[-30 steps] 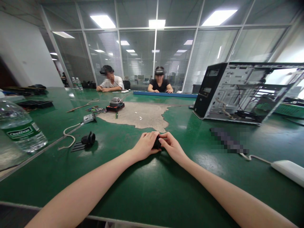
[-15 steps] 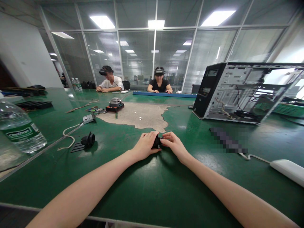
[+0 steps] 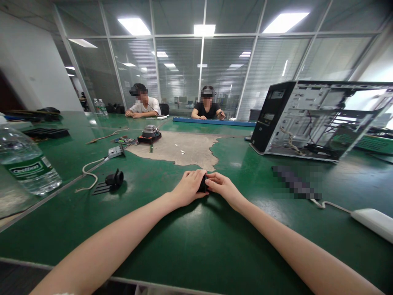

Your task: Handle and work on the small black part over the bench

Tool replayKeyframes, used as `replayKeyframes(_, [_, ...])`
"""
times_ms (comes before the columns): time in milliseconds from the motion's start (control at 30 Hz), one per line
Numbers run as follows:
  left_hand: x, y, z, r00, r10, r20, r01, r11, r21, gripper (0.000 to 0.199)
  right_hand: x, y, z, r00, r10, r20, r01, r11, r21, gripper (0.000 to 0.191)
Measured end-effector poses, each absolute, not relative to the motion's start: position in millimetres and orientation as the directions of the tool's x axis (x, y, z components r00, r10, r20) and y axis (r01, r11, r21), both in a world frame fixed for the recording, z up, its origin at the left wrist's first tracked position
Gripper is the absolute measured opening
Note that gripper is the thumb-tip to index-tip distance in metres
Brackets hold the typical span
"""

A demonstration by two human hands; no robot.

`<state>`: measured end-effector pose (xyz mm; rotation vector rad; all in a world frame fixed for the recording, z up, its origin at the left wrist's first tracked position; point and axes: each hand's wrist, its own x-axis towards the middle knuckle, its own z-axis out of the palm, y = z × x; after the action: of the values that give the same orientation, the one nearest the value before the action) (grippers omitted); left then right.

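A small black part (image 3: 203,187) is at the middle of the green table, mostly hidden by fingers. My left hand (image 3: 190,187) is wrapped round it from the left, fingers over its top and thumb below. From the right, my right hand (image 3: 223,187) has its thumb and fingers pressed together at the part's right side; what they pinch is too small to make out. To the left lies a black plastic piece (image 3: 114,179) with a round collar and long prongs. Beyond it a metal bracket (image 3: 116,151) joins a pale cable (image 3: 89,170).
An open computer case (image 3: 272,119) stands at the right, with a blurred dark object (image 3: 294,182) and a white power strip (image 3: 373,221) nearer. A water bottle (image 3: 29,168) is at the left. Behind are a black-and-red device (image 3: 149,135) and two seated people.
The fingers of my right hand have closed in on the black part and now cover more of it. One person across the table has raised a hand. The view has shifted slightly.
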<state>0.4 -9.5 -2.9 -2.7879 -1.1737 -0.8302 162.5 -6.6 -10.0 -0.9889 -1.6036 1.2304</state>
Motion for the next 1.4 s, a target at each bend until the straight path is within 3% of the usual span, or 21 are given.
replayKeyframes(233, [1,-10,-4,0.562,0.674,0.48,0.681,-0.706,0.193,0.055,156,-22,-8,-0.306,0.889,0.342,0.15,0.4,-0.904,0.025])
replayKeyframes(367, [0,-11,-3,0.574,0.657,0.489,0.671,-0.719,0.178,0.055,153,-19,-10,-0.253,0.909,0.332,0.156,0.377,-0.913,0.015])
replayKeyframes(667, [1,-11,-3,0.58,0.655,0.485,0.678,-0.718,0.158,0.055,157,-13,-14,-0.28,0.911,0.303,0.234,0.37,-0.899,0.02])
replayKeyframes(900, [1,-9,-4,0.576,0.655,0.49,0.681,-0.715,0.156,0.055,155,-22,-10,-0.282,0.884,0.373,0.188,0.432,-0.882,0.015])
replayKeyframes(1233, [1,-10,-5,0.573,0.652,0.496,0.679,-0.717,0.158,0.051,158,-14,-14,-0.288,0.91,0.298,0.215,0.364,-0.906,0.021])
replayKeyframes(1400, [1,-9,-5,0.574,0.654,0.492,0.677,-0.717,0.164,0.054,157,-21,-11,-0.292,0.873,0.389,0.161,0.446,-0.88,0.016])
